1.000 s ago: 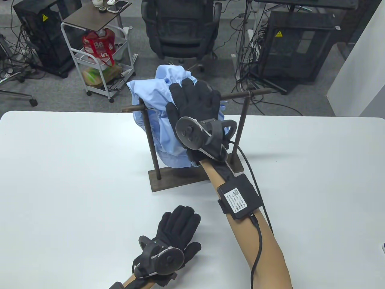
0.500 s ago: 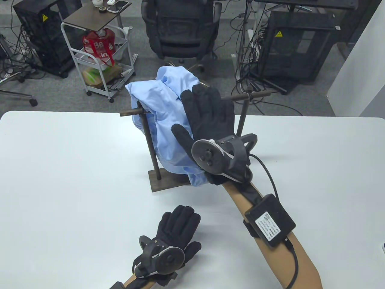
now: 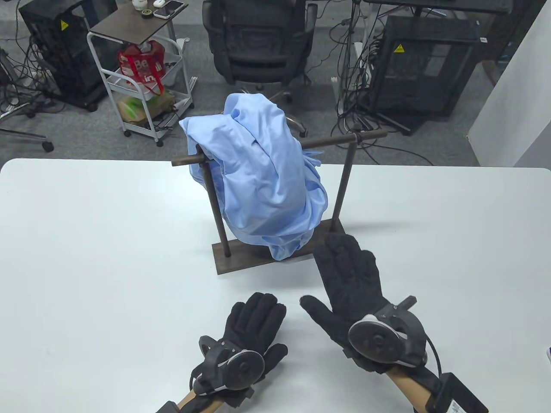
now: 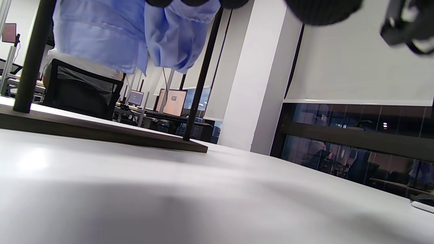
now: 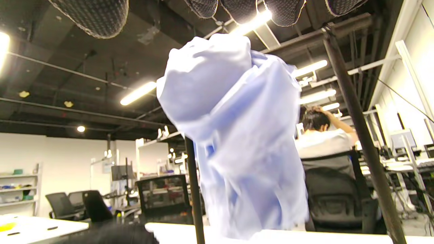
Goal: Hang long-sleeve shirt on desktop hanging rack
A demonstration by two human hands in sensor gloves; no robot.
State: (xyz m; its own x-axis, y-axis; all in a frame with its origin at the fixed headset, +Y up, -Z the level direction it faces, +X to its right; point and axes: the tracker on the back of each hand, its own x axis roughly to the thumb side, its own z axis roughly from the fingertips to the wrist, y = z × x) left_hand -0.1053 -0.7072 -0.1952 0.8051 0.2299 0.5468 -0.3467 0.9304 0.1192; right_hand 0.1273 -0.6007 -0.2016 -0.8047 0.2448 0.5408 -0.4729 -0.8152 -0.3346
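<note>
The light blue long-sleeve shirt (image 3: 258, 172) hangs bunched over the crossbar of the dark desktop rack (image 3: 344, 183); its lower folds reach down to the rack's base. It shows in the left wrist view (image 4: 135, 37) and the right wrist view (image 5: 237, 135) too. My right hand (image 3: 344, 275) lies flat and open on the table just in front of the rack's right end, apart from the shirt. My left hand (image 3: 254, 318) rests flat and open on the table near the front edge, holding nothing.
The white table (image 3: 86, 258) carries only the rack, whose base (image 3: 241, 258) stands mid-table. Behind the table stand an office chair (image 3: 258, 38), a white trolley (image 3: 142, 86) and black cabinets on a floor strewn with cables.
My right hand has let go of the shirt, drawn back from the rack and come down flat onto the table. The shirt has settled on the crossbar. The left hand has not moved.
</note>
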